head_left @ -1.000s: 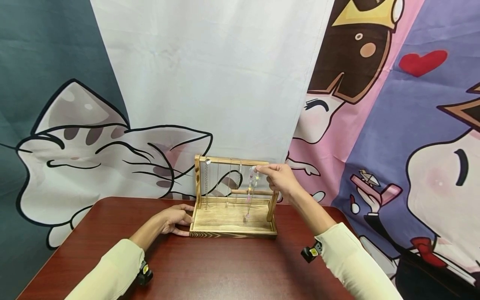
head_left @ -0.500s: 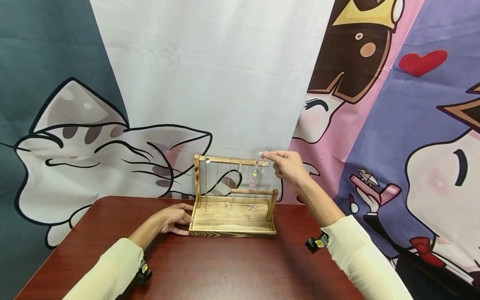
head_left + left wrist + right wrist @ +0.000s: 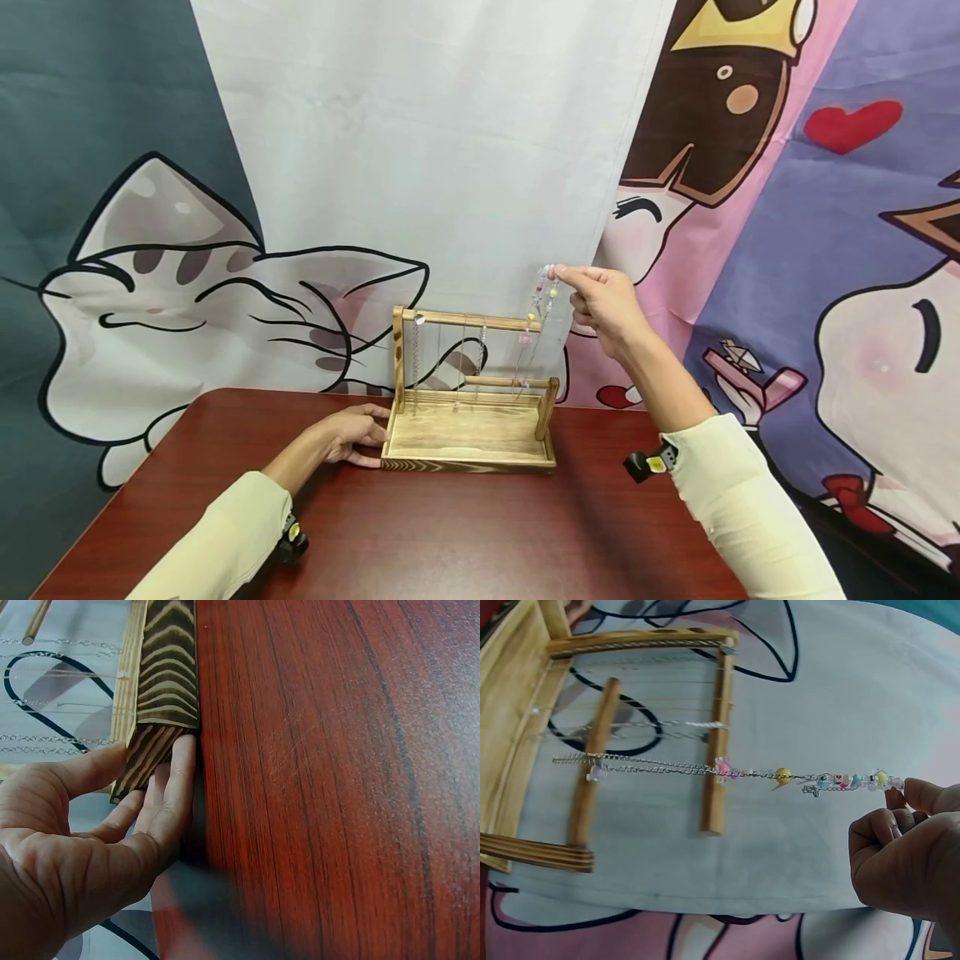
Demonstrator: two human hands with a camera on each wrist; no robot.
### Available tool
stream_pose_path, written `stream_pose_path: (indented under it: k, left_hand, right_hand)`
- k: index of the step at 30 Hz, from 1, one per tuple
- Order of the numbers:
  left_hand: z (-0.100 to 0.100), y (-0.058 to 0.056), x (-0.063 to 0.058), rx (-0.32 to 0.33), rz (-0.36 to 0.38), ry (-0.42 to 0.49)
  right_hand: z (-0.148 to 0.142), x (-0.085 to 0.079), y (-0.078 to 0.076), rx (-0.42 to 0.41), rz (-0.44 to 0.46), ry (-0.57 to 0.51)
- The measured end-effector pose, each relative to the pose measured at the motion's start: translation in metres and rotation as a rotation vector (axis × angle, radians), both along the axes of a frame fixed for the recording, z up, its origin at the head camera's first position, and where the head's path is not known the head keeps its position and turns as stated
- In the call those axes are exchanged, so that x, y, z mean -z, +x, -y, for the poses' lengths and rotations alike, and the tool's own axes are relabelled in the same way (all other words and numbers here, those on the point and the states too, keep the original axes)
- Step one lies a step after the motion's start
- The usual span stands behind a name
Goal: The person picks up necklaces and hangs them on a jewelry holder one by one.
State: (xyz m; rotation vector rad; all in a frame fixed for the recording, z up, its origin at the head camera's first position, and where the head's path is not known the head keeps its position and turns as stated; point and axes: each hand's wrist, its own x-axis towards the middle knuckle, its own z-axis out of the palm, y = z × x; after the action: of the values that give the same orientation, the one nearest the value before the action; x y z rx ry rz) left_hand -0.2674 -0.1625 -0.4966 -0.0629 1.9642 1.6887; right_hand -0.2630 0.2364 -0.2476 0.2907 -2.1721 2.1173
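High over the right side of a wooden jewelry stand [image 3: 465,462], my right hand [image 3: 606,304] pinches a beaded necklace [image 3: 531,318] between thumb and forefinger. In the right wrist view its pastel beads and silver chain trail back past the free end of the stand's upper bar [image 3: 714,802] toward the lower bar [image 3: 592,772]. Several thin chain necklaces [image 3: 416,362] hang from the upper bar in the head view. My left hand [image 3: 97,840] holds the left end of the stand's tray [image 3: 165,671], thumb at the rim and fingertips against the side and lower corner.
The stand is near the back of a reddish-brown table [image 3: 450,533]. Right behind it hangs a cartoon-printed cloth [image 3: 450,150]. The upper bar is fixed to a post [image 3: 399,358] at the left; a shorter post [image 3: 550,408] carries the lower bar.
My right hand has moved up and to the right, lifting the beaded necklace from in front of the upper bar to above its right end. The left hand and stand stay put.
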Motion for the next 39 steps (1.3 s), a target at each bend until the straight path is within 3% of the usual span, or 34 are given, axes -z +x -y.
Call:
stream_pose_path:
  k: [9,15,28,39]
  left_hand:
    - [-0.001,0.002,-0.004,-0.004,-0.009,-0.004]
    - [-0.001,0.002,-0.004,-0.01,-0.006,-0.004]
    - [-0.002,0.002,-0.003,-0.006,-0.004,-0.003]
    - [0.0,0.0,-0.002,0.002,0.007,0.004]
  right_hand:
    - [-0.006,-0.024,-0.001,0.021,-0.046,-0.071]
    - [-0.011,-0.027,-0.004,0.042,-0.053,-0.081]
    - [-0.016,-0.005,-0.023,0.086,0.001,-0.099]
    - [-0.01,0.019,-0.029,0.104,0.041,-0.074]
